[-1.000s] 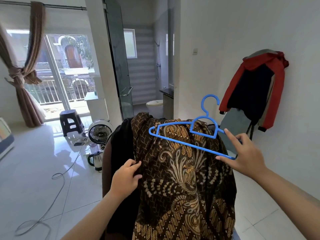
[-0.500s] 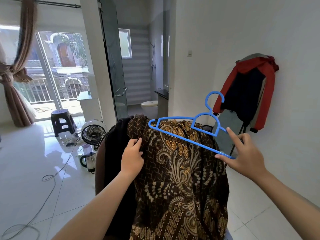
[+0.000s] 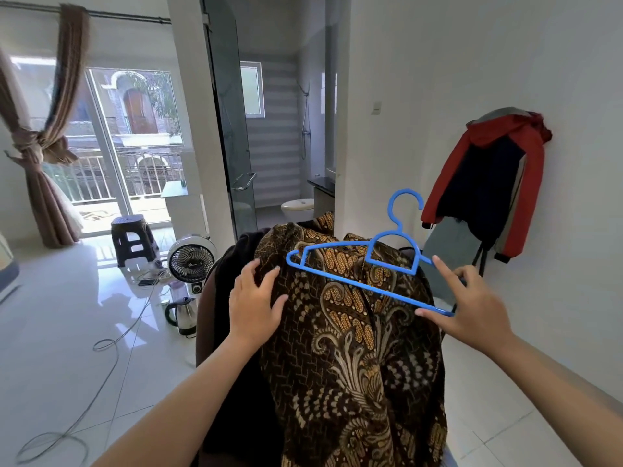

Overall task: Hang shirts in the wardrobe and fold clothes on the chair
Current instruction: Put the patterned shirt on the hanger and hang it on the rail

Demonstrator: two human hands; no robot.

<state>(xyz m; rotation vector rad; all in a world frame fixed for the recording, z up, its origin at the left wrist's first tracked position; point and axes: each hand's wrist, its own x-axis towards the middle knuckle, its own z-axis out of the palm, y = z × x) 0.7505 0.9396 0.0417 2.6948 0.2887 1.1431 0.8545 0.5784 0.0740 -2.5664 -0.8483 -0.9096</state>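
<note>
Thin blue plastic hanger (image 3: 357,274) over patterned batik shirt (image 3: 354,348)

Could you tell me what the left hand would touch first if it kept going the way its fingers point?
Probably the patterned batik shirt: the left hand lies open on its upper fold, fingers pointing up and away. Depth is unclear.

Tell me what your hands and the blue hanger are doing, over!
Right hand pinches blue hanger above batik shirt. Left hand open, flat on shirt. Shirt drapes chair, not yet hung. Nothing blocking.
</note>
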